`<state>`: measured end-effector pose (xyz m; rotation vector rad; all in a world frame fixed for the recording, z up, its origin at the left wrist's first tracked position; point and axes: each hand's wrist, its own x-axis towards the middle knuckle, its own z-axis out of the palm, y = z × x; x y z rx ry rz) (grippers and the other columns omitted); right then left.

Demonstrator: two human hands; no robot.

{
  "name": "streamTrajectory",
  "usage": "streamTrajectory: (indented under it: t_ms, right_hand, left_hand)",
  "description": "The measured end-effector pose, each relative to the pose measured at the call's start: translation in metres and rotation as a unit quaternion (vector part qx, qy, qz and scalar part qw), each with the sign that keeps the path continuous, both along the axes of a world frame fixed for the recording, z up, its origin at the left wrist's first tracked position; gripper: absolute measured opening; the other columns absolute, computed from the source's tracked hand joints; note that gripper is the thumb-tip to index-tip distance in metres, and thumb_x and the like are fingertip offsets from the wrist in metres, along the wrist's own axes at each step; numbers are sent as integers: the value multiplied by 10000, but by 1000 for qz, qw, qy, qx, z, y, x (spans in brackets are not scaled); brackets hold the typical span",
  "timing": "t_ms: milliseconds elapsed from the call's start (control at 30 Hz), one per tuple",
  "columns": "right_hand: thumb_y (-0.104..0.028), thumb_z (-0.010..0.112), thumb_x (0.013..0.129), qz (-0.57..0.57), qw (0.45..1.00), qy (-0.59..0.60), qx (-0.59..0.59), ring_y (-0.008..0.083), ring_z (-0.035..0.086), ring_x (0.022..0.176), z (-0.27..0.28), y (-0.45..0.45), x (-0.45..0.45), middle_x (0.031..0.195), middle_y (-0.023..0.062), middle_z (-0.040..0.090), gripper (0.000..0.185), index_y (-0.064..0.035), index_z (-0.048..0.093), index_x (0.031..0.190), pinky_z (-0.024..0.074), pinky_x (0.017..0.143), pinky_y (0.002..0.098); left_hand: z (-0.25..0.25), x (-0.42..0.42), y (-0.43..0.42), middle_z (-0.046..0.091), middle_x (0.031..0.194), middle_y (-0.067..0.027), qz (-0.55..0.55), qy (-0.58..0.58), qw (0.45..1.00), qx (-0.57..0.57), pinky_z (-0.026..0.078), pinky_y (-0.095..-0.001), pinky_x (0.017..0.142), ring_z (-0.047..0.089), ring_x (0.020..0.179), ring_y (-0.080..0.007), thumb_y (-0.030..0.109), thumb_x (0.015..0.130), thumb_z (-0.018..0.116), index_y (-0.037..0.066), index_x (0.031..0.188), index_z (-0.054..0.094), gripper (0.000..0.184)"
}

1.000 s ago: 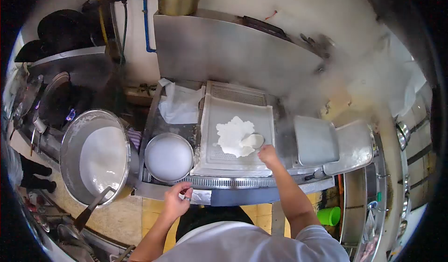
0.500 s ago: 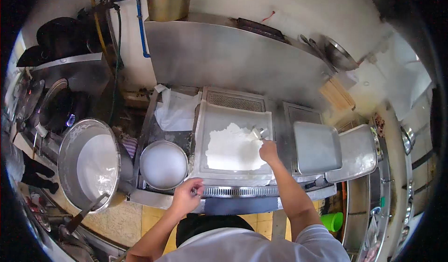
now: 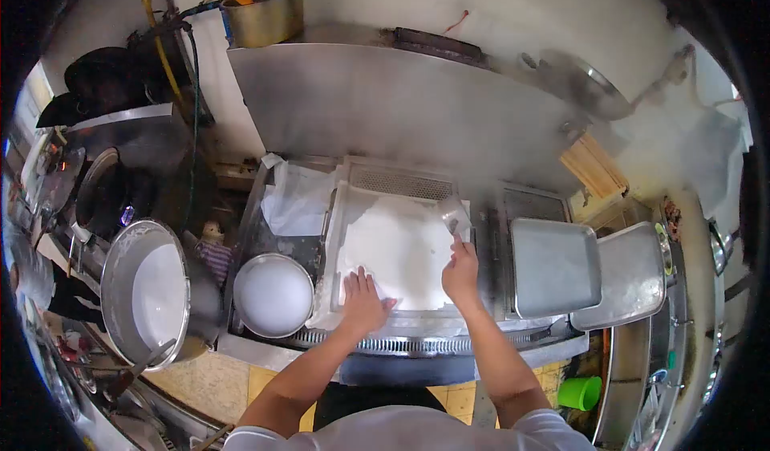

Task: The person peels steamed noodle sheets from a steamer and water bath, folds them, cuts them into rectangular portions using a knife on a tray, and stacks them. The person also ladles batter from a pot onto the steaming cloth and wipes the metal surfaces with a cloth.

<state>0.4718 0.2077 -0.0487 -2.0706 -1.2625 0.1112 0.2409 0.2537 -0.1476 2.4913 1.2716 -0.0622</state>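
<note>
A smooth white layer of batter [image 3: 393, 242] covers most of the cloth-lined square tray [image 3: 334, 238] in front of me. My left hand [image 3: 366, 302] lies with fingers spread over the tray's near left part; whether it touches the batter or the cloth I cannot tell. My right hand [image 3: 460, 276] is wrapped round the handle of a flat metal scraper [image 3: 453, 214]. The scraper's blade is at the right edge of the layer, toward the far corner. A round pan of white liquid [image 3: 274, 294] stands left of the tray.
A large pot of white liquid [image 3: 160, 302] with a ladle [image 3: 140, 371] stands at the left. Two metal trays [image 3: 556, 266] overlap at the right. A crumpled white cloth [image 3: 297, 202] lies behind the round pan. Steam drifts along the metal backsplash [image 3: 385, 98].
The batter has spread wider, toward the far and right sides. My left hand has moved from the near edge onto the tray and opened. The scraper has shifted slightly within the view.
</note>
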Motion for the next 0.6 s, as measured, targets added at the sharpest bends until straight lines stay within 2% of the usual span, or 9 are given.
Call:
streamTrajectory:
  t_ms: [100, 200, 300, 433, 567, 600]
  right_hand:
    - [149, 480, 803, -14, 998, 57, 5, 319, 603, 935, -5, -29, -12, 1106, 199, 607, 627, 28, 562, 1412, 517, 815, 389]
    - [163, 470, 794, 11, 996, 94, 6, 283, 609, 866, -7, -56, -20, 1055, 187, 618, 625, 36, 571, 1397, 528, 770, 375]
    - [175, 448, 847, -5, 993, 113, 45, 250, 603, 796, -6, -75, -31, 998, 173, 638, 506, 57, 618, 1309, 518, 731, 347]
    - [174, 481, 809, 5, 989, 146, 37, 289, 618, 807, 2, -92, -32, 1017, 190, 636, 575, 59, 590, 1362, 537, 736, 378]
    - [174, 480, 833, 5, 988, 154, 24, 298, 628, 837, 3, -106, -30, 1016, 198, 636, 493, 88, 600, 1303, 533, 751, 377]
    - [171, 454, 814, 4, 988, 152, 36, 252, 613, 819, -1, -108, -28, 1000, 166, 641, 561, 66, 591, 1347, 529, 753, 342]
  left_hand:
    - [-1, 21, 31, 123, 1672, -350, 8, -9, 1000, 16, 33, -605, 1257, 131, 1554, -503, 648, 1005, 421, -146, 1554, 285, 974]
    - [-9, 45, 65, 137, 1668, -352, 22, -16, 999, 47, 43, -611, 1254, 135, 1554, -499, 660, 997, 429, -151, 1549, 290, 990]
    - [-10, 67, 95, 163, 1661, -353, 35, -25, 997, 71, 62, -609, 1254, 142, 1552, -497, 656, 995, 440, -158, 1551, 270, 1000]
    - [-8, 98, 119, 169, 1661, -348, 50, -39, 994, 84, 69, -591, 1263, 136, 1557, -484, 662, 988, 449, -166, 1549, 259, 1018]
    - [0, 140, 124, 169, 1671, -326, 35, -32, 997, 64, 55, -585, 1268, 117, 1569, -462, 679, 986, 434, -150, 1565, 235, 1031]
    - [3, 153, 121, 169, 1674, -318, 30, -31, 997, 57, 51, -584, 1269, 109, 1573, -455, 685, 986, 429, -146, 1570, 228, 1035]
